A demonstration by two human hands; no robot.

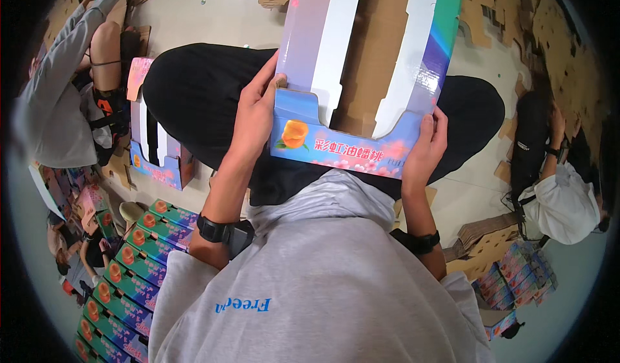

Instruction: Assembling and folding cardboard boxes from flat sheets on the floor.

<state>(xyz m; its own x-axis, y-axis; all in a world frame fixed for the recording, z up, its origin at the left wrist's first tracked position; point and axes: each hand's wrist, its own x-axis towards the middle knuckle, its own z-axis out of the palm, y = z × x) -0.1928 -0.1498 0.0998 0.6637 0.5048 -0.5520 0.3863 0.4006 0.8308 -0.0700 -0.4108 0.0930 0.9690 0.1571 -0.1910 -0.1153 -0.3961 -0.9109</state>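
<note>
A printed cardboard fruit box rests across my lap, tilted, its near end panel facing me. This panel is blue and pink with a peach picture and a cut-out dip in its upper edge. White flaps with notched edges line both long sides, and bare brown cardboard shows between them. My left hand grips the near left corner, thumb on the edge. Around the near right corner my right hand is closed, with its thumb on the panel's side. The box's far end runs out of the picture.
Another printed box stands left of my knee. Several green and purple boxes form a row at lower left. Flat brown cardboard lies at right, near stacked printed pieces. Other people sit at left and right.
</note>
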